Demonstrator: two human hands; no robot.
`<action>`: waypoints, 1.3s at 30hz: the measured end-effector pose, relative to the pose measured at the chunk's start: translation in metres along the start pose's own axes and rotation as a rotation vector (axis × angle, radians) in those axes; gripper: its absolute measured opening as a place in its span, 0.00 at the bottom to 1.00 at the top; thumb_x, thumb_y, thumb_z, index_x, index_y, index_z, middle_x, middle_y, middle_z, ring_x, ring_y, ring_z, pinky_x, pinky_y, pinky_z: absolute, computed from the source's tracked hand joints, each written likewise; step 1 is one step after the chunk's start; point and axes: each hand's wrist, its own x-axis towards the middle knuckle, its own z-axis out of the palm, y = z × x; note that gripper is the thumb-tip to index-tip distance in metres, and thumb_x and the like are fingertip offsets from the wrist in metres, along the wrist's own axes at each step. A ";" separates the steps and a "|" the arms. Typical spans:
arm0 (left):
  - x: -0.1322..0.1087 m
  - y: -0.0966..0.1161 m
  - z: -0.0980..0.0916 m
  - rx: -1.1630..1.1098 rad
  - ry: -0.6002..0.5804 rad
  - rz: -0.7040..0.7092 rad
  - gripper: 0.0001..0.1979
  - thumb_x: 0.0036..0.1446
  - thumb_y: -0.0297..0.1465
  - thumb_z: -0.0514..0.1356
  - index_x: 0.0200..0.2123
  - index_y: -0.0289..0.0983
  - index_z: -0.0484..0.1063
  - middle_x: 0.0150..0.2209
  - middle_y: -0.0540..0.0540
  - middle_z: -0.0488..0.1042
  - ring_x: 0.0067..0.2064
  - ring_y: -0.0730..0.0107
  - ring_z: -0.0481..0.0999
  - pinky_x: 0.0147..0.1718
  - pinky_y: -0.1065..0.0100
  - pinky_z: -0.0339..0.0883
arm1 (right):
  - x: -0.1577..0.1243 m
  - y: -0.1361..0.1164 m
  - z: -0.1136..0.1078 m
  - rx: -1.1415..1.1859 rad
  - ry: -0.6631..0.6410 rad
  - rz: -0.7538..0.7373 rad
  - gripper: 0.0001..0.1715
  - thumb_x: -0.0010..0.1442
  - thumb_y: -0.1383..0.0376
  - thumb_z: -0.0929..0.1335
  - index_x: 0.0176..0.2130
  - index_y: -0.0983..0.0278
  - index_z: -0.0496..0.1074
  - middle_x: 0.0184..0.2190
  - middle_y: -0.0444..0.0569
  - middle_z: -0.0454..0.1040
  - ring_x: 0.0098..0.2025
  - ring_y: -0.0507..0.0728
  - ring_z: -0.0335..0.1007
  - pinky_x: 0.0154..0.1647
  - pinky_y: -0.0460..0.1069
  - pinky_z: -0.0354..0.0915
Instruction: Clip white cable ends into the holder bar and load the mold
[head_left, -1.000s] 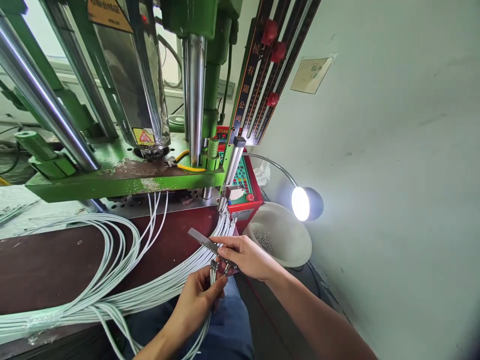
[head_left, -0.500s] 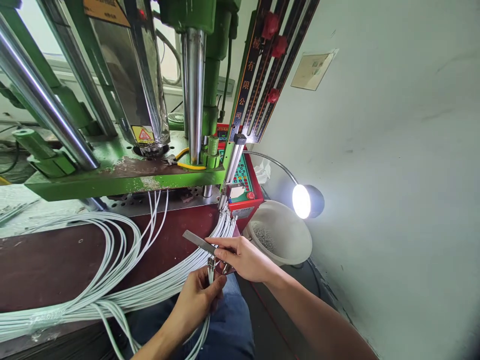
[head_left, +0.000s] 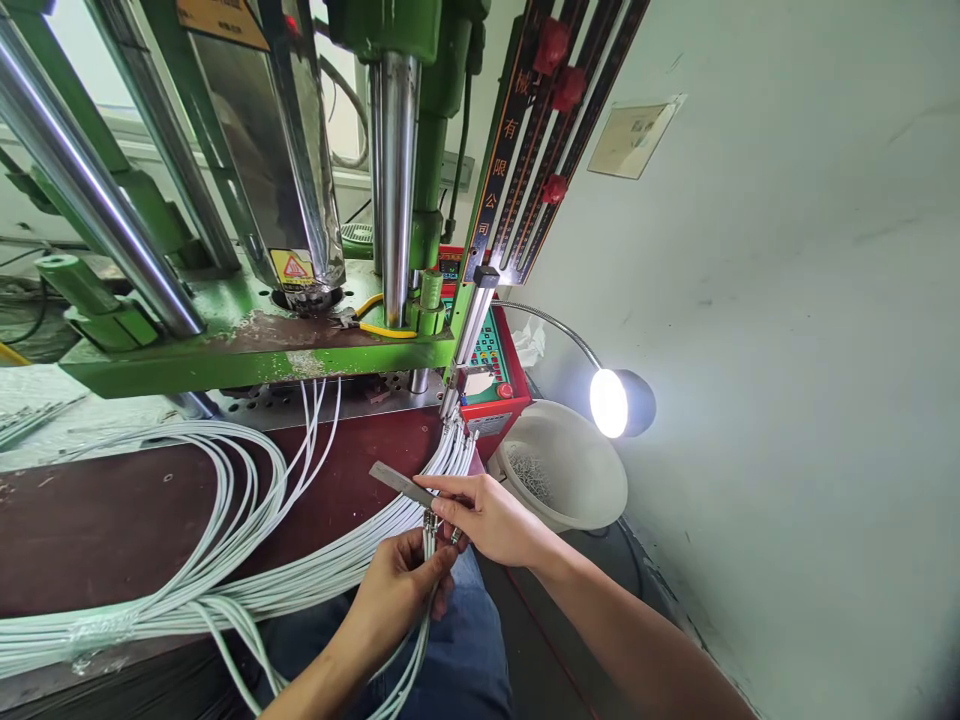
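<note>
While the left hand has its grip around white cables, the right hand pinches a flat metal strip pointing toward ten o'clock.

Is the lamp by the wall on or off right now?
On: the gooseneck lamp shines bright white, and a glow spreads over the wall beside it.
</note>
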 end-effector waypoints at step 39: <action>-0.005 0.009 -0.006 0.021 0.129 0.035 0.20 0.43 0.46 0.69 0.21 0.37 0.67 0.17 0.54 0.67 0.17 0.79 0.61 0.17 0.74 0.55 | -0.005 -0.008 -0.023 0.088 -0.040 0.047 0.24 0.64 0.68 0.63 0.58 0.62 0.72 0.22 0.40 0.66 0.20 0.47 0.65 0.20 0.41 0.67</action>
